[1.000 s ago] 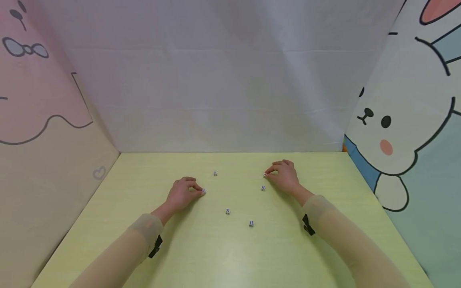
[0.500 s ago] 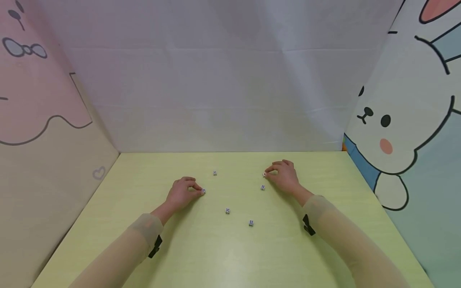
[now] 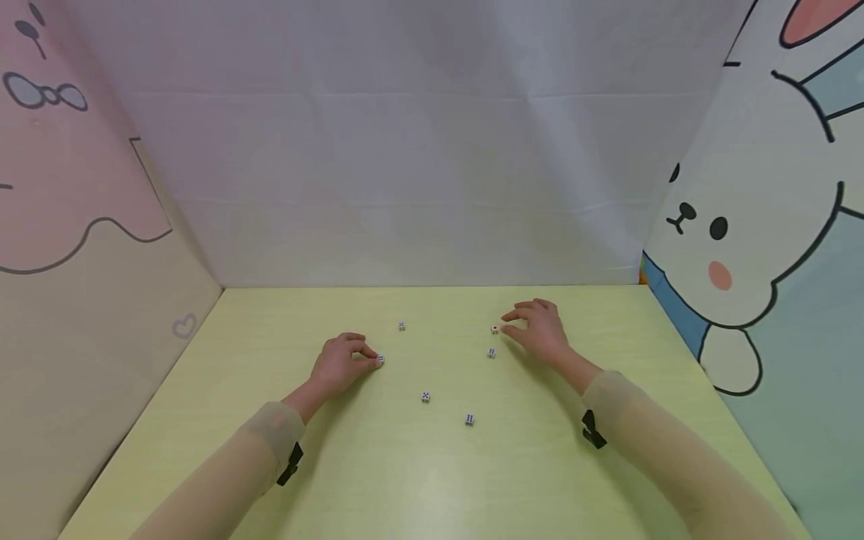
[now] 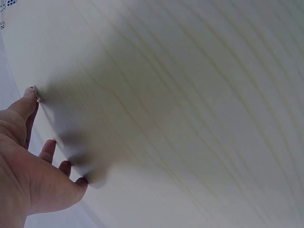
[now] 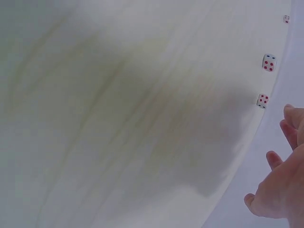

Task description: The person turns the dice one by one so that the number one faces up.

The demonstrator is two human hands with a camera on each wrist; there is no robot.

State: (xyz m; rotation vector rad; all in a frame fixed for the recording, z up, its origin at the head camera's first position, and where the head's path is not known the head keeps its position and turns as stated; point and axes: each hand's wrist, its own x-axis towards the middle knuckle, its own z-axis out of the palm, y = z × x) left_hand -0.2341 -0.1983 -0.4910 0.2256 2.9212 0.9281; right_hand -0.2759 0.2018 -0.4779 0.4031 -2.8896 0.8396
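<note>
Right hand (image 3: 538, 330) has thumb and finger parted, far-right die (image 3: 495, 330) just off their tips to the left, while left hand (image 3: 340, 364) pinches the left-side die (image 3: 381, 360).

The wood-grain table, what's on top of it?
Five white dice lie on the table; a sixth die, pinched by the left hand, may be touching it. The surface beneath the dice is covered, can't be seen.

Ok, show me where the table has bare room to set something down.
Bare: the near table, between the sleeves, short of the front die; the far-left corner, beyond the left hand; and the right side, outside the right hand. Crowded: between the hands, tightest by the right one, where two dice lie close together.
</note>
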